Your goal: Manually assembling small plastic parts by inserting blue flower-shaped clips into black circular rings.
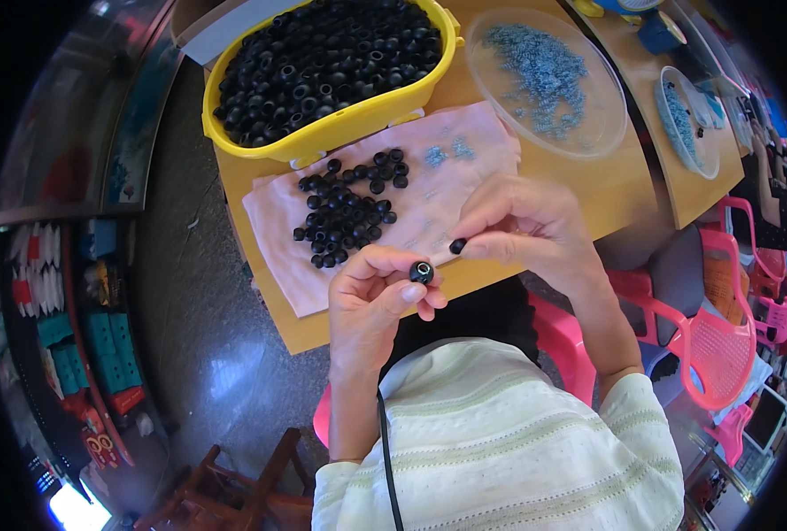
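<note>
One holed black bead (pixel 422 273), pinched in your half-curled left hand (pixel 367 296); one small black piece (pixel 457 246), pinched in your right hand (pixel 531 226), likewise half-curled.

Near the frame's middle, a glossy round black bead (pixel 421 272) with a pale ring around its dark hole, held with that opening facing the camera. Slightly higher and farther right, just beside but not touching, a small roundish black bead (pixel 457 246), also held.
</note>
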`<act>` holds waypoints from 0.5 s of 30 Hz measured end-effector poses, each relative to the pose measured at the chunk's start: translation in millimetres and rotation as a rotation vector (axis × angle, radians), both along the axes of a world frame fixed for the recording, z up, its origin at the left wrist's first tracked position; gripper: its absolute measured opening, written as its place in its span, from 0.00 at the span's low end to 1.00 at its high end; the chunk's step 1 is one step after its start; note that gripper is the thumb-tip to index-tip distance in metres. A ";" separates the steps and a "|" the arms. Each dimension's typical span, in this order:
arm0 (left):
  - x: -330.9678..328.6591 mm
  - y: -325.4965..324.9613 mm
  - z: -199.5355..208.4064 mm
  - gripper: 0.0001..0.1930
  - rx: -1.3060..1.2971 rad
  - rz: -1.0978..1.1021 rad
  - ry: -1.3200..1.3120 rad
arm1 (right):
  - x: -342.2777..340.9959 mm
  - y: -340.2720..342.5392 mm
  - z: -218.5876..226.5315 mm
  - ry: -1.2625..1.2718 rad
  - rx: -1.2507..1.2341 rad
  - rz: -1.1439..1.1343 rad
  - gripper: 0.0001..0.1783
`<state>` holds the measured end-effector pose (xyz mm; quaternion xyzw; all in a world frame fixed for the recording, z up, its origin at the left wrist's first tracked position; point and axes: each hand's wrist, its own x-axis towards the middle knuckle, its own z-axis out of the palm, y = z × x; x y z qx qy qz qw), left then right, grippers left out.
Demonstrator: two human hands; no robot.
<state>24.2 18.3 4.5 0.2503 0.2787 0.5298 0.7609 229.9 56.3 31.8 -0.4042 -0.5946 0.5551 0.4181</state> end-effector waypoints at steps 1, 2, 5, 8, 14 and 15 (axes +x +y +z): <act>0.5 0.0 0.7 0.10 0.000 0.004 0.006 | -3.6 -0.7 0.9 0.093 -0.011 0.047 0.06; 1.2 -0.1 1.9 0.10 0.004 0.002 0.005 | -7.2 -0.9 2.5 0.099 -0.011 0.051 0.06; 1.7 -1.0 4.1 0.11 0.014 0.004 0.011 | -14.0 -0.4 5.5 0.126 0.020 0.068 0.06; 2.0 -2.1 4.5 0.11 0.014 -0.009 0.017 | -14.2 -0.2 6.4 0.105 0.032 0.089 0.07; 0.4 -5.1 3.7 0.11 0.011 0.003 0.021 | -14.9 -1.4 7.7 0.007 0.114 0.106 0.07; -0.4 -5.5 3.5 0.11 0.001 -0.015 0.002 | -15.4 -1.3 8.1 -0.003 0.140 0.110 0.07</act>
